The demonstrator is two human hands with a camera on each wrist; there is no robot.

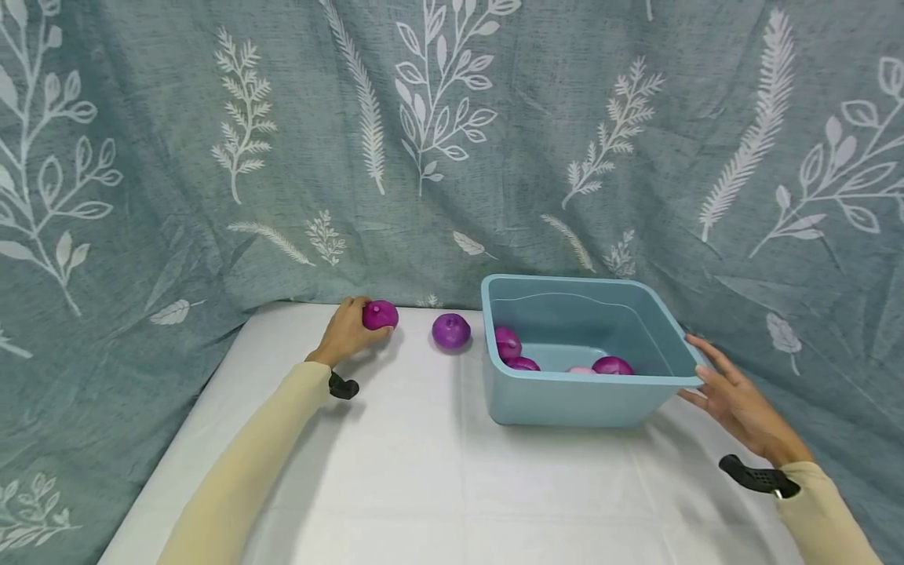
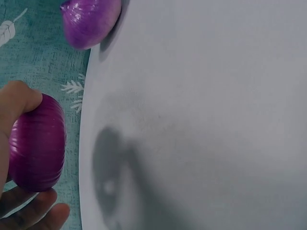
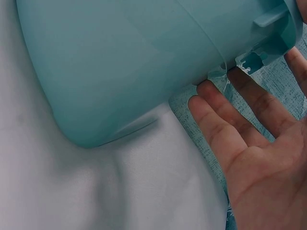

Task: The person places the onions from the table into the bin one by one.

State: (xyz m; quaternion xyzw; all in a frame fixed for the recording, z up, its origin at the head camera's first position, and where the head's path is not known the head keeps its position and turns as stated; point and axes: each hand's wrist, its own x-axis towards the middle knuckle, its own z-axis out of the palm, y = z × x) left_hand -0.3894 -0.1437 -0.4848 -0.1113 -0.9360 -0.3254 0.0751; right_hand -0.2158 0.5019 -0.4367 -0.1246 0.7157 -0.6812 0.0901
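Observation:
In the head view my left hand [image 1: 351,329] grips a red onion [image 1: 380,315] near the back edge of the table. The left wrist view shows that onion [image 2: 38,143] between the thumb and the fingers, over the edge of the cloth. To its right a second red onion [image 1: 450,331] sits on the table. A blue plastic bin [image 1: 593,404] stands farther right with several red onions [image 1: 612,366] inside, partly hidden by its front wall. My right hand [image 1: 738,404] is at the bin's right side, its fingers [image 3: 211,120] extended against the wall.
A white cloth [image 1: 395,471] covers the table. Behind it hangs a green curtain [image 1: 304,157] with white leaf prints, which meets the table's back edge. The bin's rim [image 1: 565,281] rises well above the tabletop.

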